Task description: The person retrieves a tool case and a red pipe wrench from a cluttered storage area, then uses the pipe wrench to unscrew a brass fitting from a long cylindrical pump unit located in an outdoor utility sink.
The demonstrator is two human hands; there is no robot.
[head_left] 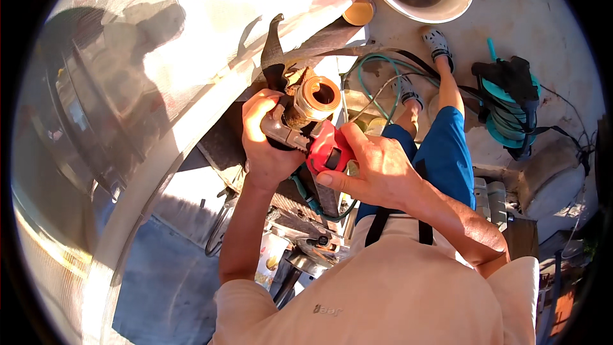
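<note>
Near the centre, my left hand (268, 150) is closed round a grey metal piece (281, 131) beside an upright metal fitting with a copper-coloured ring (321, 94) on top. A black strap (273, 57) rises behind them. My right hand (367, 172) holds a red piece with a black insert (329, 147), its thumb below and its index finger at the upper right side. The red piece is against the grey metal's right end; whether they are joined, I cannot tell.
Sheer light fabric (128, 76) covers the left side. A white bucket (444, 0) with a ladle stands at the top, near an orange round lid (359, 11). A teal hose reel (511, 102) lies right. Hoses (377, 57) and straps cross beside my feet. Metal tools (300, 262) lie below my hands.
</note>
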